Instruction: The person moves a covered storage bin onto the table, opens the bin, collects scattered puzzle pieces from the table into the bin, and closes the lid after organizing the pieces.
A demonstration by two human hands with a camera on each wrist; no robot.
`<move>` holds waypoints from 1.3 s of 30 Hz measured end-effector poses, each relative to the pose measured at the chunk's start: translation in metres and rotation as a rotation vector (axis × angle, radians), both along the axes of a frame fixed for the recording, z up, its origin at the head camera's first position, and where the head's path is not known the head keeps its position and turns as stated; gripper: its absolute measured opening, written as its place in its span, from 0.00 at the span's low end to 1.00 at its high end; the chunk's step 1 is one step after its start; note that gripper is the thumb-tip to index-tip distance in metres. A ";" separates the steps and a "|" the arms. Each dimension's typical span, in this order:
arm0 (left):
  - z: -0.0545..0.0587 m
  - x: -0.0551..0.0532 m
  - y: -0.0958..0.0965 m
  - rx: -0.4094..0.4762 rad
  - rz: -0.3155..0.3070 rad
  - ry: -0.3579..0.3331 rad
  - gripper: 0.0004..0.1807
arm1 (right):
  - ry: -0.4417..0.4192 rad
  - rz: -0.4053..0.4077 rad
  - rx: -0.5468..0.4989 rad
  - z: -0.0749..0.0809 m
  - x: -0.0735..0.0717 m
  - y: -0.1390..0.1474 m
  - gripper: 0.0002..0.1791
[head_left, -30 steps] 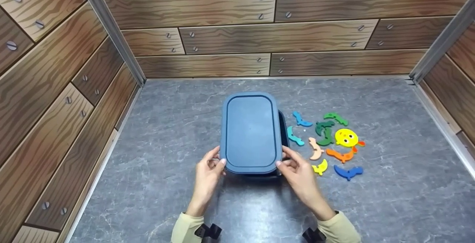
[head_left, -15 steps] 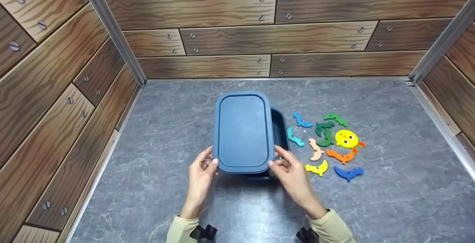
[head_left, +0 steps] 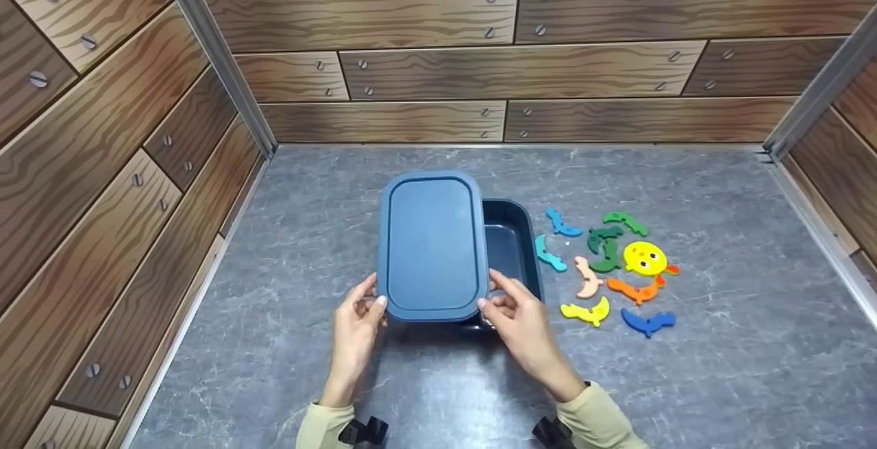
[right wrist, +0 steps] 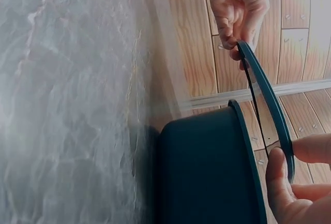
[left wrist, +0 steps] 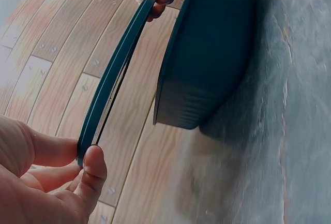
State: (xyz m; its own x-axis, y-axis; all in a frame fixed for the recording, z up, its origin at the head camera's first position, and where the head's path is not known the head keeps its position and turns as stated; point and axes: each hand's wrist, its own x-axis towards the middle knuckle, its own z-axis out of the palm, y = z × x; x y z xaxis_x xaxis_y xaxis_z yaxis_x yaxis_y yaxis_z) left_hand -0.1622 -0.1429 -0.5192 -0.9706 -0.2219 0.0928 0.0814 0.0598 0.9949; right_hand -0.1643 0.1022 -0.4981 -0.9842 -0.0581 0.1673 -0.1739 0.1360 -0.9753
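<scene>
A flat blue lid (head_left: 433, 247) with rounded corners is held level by both hands, raised above a dark blue box (head_left: 527, 257). My left hand (head_left: 355, 329) pinches the lid's near left corner between thumb and fingers. At the near right corner my right hand (head_left: 524, 332) pinches it the same way. Both wrist views show a gap between the lid (left wrist: 111, 84) and the rim of the box (right wrist: 207, 167). In the head view the lid hides the left part of the box; the bare inner floor shows along the right.
Right of the box lie colourful toy pieces: a yellow smiling face (head_left: 645, 258), an orange piece (head_left: 634, 290), a yellow piece (head_left: 586, 312), a dark blue piece (head_left: 647, 321) and several others. Wood-patterned walls (head_left: 425, 17) border the grey marbled table (head_left: 226, 339).
Both hands have carried the lid leftward, off the box's right side. More of the box's inside and the whole near yellow piece show now. The box and toy pieces stay put.
</scene>
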 end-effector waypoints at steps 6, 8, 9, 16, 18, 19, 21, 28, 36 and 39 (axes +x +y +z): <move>0.001 0.002 -0.013 0.005 0.018 -0.009 0.25 | -0.011 0.045 0.017 0.016 0.003 -0.013 0.29; 0.000 0.003 -0.018 -0.002 0.028 -0.007 0.25 | -0.010 0.060 0.029 0.012 0.000 -0.017 0.29; 0.000 0.004 -0.020 -0.007 0.035 -0.007 0.24 | -0.008 0.068 0.030 0.007 -0.002 -0.018 0.30; -0.001 0.006 -0.034 -0.032 0.065 -0.008 0.24 | 0.002 0.116 0.013 -0.017 -0.013 -0.028 0.32; -0.001 0.005 -0.038 -0.039 0.067 0.000 0.23 | 0.003 0.132 -0.001 -0.018 -0.013 -0.031 0.33; 0.000 0.005 -0.039 -0.044 0.067 0.003 0.23 | 0.000 0.139 -0.011 -0.018 -0.013 -0.032 0.33; 0.001 0.005 -0.043 -0.057 0.069 0.011 0.23 | -0.009 0.152 -0.029 -0.016 -0.012 -0.034 0.33; 0.004 0.008 -0.054 -0.064 0.081 0.012 0.23 | -0.039 0.200 -0.047 -0.014 -0.009 -0.043 0.35; 0.004 0.008 -0.068 -0.077 0.098 -0.020 0.24 | -0.044 0.267 -0.064 -0.014 -0.006 -0.056 0.34; 0.003 0.007 -0.073 -0.075 0.098 -0.029 0.24 | -0.038 0.284 -0.073 -0.016 -0.004 -0.062 0.33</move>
